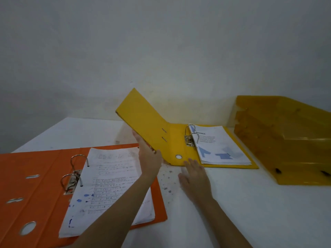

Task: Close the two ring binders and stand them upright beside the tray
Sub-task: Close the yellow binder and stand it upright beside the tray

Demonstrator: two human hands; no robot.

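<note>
The yellow binder [177,140]'s raised cover [141,120] is gripped by the left hand [149,158], hinged rightward over its papers [220,145]; the right hand [194,174] lies flat, released, steadying the near edge.

A white table [250,203] with dark specks near its middle stands against a plain grey wall [161,42]

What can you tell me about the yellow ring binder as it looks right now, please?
The yellow ring binder lies half open on the white table, left of the yellow tray. Its left cover is raised, gripped at the edge by the left hand. The right hand rests flat at the spine. Metal rings hold a printed invoice stack.
</note>
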